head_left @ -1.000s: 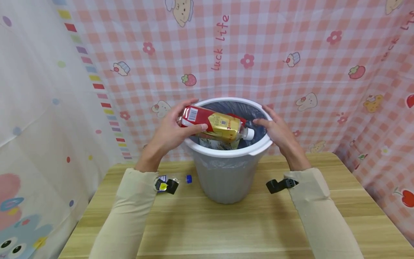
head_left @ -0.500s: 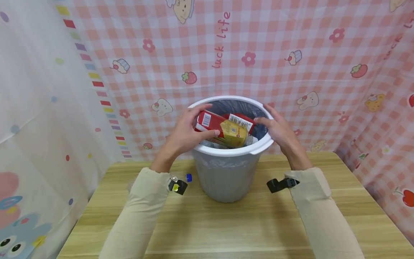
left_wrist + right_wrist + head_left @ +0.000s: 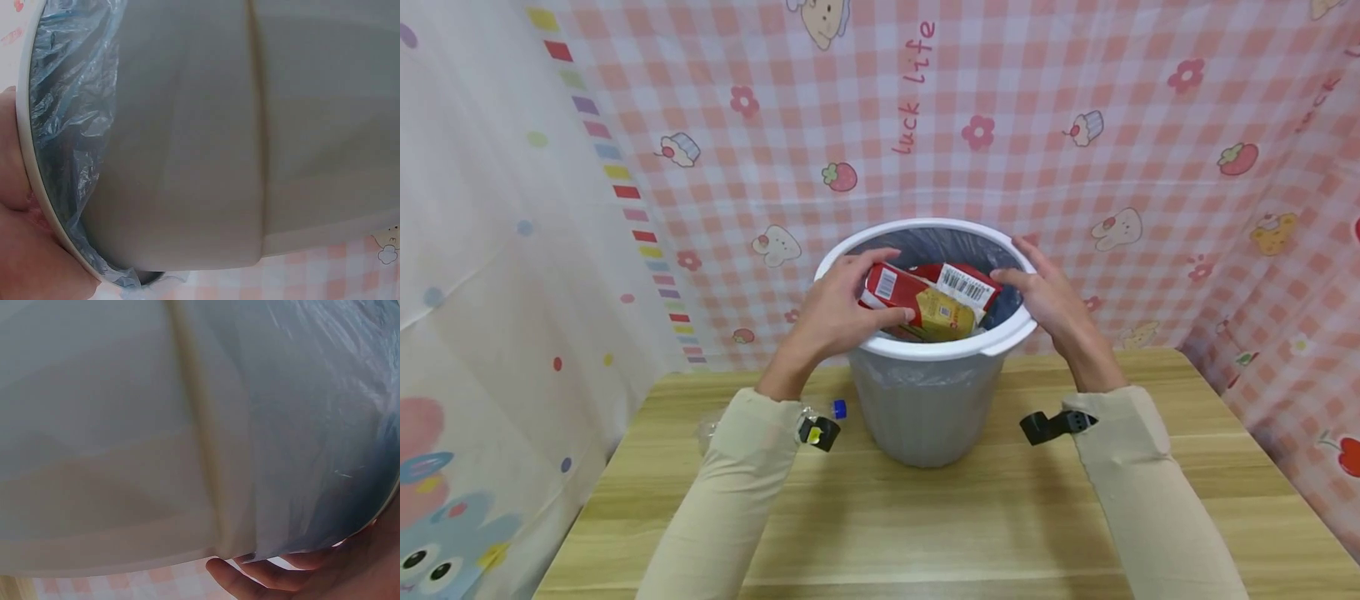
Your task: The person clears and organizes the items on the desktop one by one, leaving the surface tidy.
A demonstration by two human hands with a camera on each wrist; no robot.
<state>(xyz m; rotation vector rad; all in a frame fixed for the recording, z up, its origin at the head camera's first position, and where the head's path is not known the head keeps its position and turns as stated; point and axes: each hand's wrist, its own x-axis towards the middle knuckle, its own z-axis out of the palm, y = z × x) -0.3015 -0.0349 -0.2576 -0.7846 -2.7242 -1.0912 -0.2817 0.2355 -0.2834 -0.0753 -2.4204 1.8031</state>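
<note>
A grey trash bin (image 3: 928, 417) with a white rim and a plastic liner (image 3: 72, 94) stands upright on the table. My left hand (image 3: 841, 310) reaches over the rim and grips a bottle (image 3: 917, 305) with a red and gold label, thumb across its near side. The bottle lies tilted inside the bin's mouth, its neck out of sight. Beside it in the bin is a red and white packet (image 3: 967, 286) with a barcode. On the other side my right hand (image 3: 1051, 302) grips the rim, thumb inside. Its fingers (image 3: 269, 575) rest on the outer wall in the right wrist view.
Left of the bin, a clear plastic bottle with a blue cap (image 3: 839, 409) lies partly behind my left sleeve. Clear crumpled plastic (image 3: 707, 429) lies farther left on the wooden table (image 3: 910, 533). A checked pink curtain (image 3: 925, 108) hangs behind.
My left hand has moved right and pushed the bottle down into the bin, so its white cap no longer shows. The barcoded packet has come into view. The right hand stays on the rim.
</note>
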